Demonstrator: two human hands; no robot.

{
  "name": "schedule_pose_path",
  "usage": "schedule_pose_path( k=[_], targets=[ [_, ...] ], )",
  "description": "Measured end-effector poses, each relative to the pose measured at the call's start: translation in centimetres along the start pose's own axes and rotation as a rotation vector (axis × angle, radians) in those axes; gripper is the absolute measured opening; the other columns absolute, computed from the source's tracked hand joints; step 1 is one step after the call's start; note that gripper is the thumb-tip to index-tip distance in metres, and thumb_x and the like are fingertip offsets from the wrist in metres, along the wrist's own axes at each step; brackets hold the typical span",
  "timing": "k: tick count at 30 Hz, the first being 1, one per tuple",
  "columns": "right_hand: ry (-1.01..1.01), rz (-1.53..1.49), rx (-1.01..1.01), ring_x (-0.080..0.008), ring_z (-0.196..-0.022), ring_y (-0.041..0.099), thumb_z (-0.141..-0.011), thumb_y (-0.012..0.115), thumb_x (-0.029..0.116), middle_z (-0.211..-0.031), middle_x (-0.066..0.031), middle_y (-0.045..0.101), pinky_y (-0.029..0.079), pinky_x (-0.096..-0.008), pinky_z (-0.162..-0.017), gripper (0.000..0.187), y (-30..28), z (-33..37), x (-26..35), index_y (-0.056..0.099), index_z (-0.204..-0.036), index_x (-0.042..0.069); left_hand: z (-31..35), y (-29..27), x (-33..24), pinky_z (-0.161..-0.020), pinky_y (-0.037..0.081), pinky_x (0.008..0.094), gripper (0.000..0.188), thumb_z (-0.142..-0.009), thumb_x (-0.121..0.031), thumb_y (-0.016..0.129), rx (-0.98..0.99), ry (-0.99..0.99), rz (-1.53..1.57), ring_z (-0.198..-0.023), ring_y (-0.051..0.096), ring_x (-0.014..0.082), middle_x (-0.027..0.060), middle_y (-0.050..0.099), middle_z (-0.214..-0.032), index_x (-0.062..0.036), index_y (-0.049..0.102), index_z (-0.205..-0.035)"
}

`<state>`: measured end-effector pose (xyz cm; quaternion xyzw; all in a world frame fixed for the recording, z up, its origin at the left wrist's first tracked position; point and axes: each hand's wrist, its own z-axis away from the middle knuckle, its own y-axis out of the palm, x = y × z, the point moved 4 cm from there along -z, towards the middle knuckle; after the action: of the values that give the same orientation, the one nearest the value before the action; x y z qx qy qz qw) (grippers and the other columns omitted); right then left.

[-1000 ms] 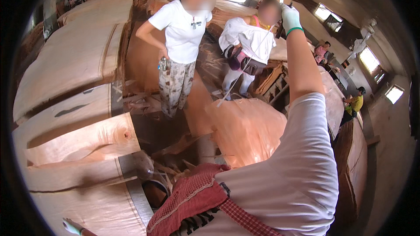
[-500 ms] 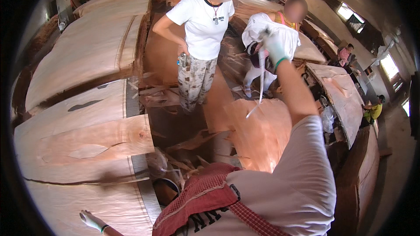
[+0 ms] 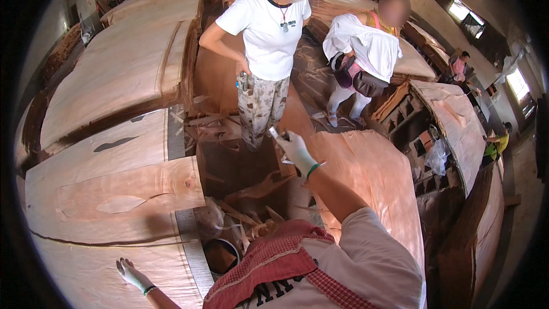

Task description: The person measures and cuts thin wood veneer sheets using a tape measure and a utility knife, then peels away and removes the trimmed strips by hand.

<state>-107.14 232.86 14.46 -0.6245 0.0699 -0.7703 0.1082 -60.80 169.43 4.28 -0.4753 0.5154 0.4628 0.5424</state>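
My left hand, in a pale glove with a green cuff, is open, fingers apart, over the large wood veneer sheet on the left stack. My right hand, gloved alike, is closed around a small, flat, pale tool and held out in front of me above the gap between stacks. The tool's exact kind is too small to tell. On the left stack lies a reddish veneer patch with a knot, near a dark hole in the sheet.
A person in a white shirt stands ahead; another with a white cloth is at the right. Veneer scraps litter the gap. A bucket stands by my apron. A veneer sheet lies right of my arm.
My right hand has come down and left from its raised, outstretched position. The long white strip that hung from it no longer hangs there. My left hand has shifted slightly right and up.
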Motion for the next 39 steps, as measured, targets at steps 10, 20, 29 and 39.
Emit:
schedule_pose_path(
  k=[10, 20, 29, 39],
  targets=[
    [0.014, -0.209, 0.257, -0.0105, -0.065, 0.056, -0.096, 0.06, 0.021, -0.08, -0.0047, 0.061, 0.047, -0.0263, -0.059, 0.02, 9.4, 6.1, -2.3, 0.056, -0.097, 0.002, 11.3, 10.6, 1.3, -0.097, 0.046, 0.0337, 0.038, -0.097, -0.014, 0.052, 0.288, -0.087, 0.08, -0.11, 0.057, 0.0223, 0.0128, 0.058, -0.123, -0.0012, 0.049, -0.132],
    [0.04, -0.37, 0.482, -0.0056, -0.059, 0.05, -0.096, 0.06, 0.018, -0.077, 0.0009, 0.058, 0.043, -0.0214, -0.054, 0.012, 15.0, 11.4, 1.7, 0.055, -0.095, 0.007, 21.6, 15.2, -0.5, -0.09, 0.048, 0.0309, 0.033, -0.098, -0.006, 0.05, 0.456, -0.061, 0.129, -0.102, 0.058, 0.0175, 0.0094, 0.06, -0.115, -0.0008, 0.051, -0.13],
    [0.035, -0.412, 0.419, -0.0072, -0.061, 0.052, -0.096, 0.058, 0.018, -0.078, -0.0014, 0.059, 0.045, -0.0229, -0.058, 0.013, 15.5, 12.1, 0.9, 0.055, -0.095, 0.006, 22.2, 13.7, -0.8, -0.093, 0.047, 0.0296, 0.035, -0.098, -0.004, 0.048, 0.487, -0.003, 0.087, -0.106, 0.057, 0.0177, 0.0094, 0.06, -0.117, 0.0005, 0.049, -0.133],
    [-0.519, -0.335, -0.307, -0.0094, -0.05, 0.046, -0.092, 0.063, 0.021, -0.065, -0.0004, 0.053, 0.034, -0.0252, -0.043, 0.02, -6.1, -1.3, 15.4, 0.05, -0.094, 0.006, 18.7, 11.4, 2.0, -0.097, 0.045, 0.0337, 0.037, -0.099, -0.005, 0.047, 0.478, 0.145, -0.005, -0.108, 0.057, 0.021, 0.0137, 0.059, -0.119, 0.0025, 0.046, -0.135]
  ],
)
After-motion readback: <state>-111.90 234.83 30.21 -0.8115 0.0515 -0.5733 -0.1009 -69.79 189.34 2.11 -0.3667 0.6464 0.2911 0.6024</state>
